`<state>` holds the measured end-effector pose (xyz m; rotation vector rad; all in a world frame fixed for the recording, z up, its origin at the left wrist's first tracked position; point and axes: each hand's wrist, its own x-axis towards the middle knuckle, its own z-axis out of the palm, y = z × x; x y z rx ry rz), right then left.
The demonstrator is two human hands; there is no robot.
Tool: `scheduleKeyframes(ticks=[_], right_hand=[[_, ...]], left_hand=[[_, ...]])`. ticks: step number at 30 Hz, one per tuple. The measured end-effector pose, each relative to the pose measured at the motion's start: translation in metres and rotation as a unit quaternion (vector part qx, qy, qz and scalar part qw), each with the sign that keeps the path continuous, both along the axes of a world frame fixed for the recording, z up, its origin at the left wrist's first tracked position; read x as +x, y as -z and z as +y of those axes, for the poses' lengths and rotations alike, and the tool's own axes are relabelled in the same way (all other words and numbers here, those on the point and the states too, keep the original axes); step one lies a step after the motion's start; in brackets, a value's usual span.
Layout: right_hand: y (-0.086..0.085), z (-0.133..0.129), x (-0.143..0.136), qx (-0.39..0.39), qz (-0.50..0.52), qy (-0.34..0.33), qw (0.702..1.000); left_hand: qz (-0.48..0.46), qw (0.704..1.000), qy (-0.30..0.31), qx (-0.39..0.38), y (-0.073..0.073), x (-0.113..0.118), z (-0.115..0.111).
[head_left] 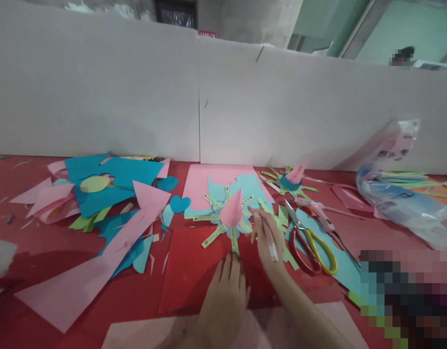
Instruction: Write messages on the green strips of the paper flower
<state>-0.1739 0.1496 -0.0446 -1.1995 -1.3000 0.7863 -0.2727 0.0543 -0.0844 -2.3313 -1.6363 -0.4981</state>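
Observation:
A paper flower shape lies in front of me, with a pink paper cone (231,209) standing on blue petals (218,206) and patterned yellow-green strips (213,237) radiating outward. My left hand (228,283) is flat with fingers stretched forward, its fingertips at the near end of the lowest strip. On the right side of the flower, my right hand (269,237) has its fingers extended beside the strips there. It carries a piece of white tape near the wrist. I cannot see anything gripped in either hand. Under the flower's near side lies a bright red sheet (189,271).
Right of my right hand lie scissors (310,247) and a pink glue gun (317,212) with its cord. A similar flower (291,180) stands behind them. Blue and pink paper scraps (114,184) spread leftward. Clear plastic bags (401,194) sit far right. A white partition (281,106) rises behind.

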Motion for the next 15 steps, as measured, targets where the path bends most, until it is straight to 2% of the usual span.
scheduleKeyframes(ticks=[7,11,15], right_hand=[[-0.041,0.023,-0.023,0.031,-0.041,-0.09,0.995],[-0.045,0.037,-0.033,0.044,-0.052,-0.096,0.993],[-0.043,0.048,-0.033,0.061,-0.036,-0.071,0.995]], left_hand=[[0.012,0.999,0.0,0.034,0.001,0.0,-0.001],[0.032,0.999,0.011,0.036,-0.001,0.0,-0.003],[0.024,0.999,0.01,0.036,-0.001,0.0,-0.002]])
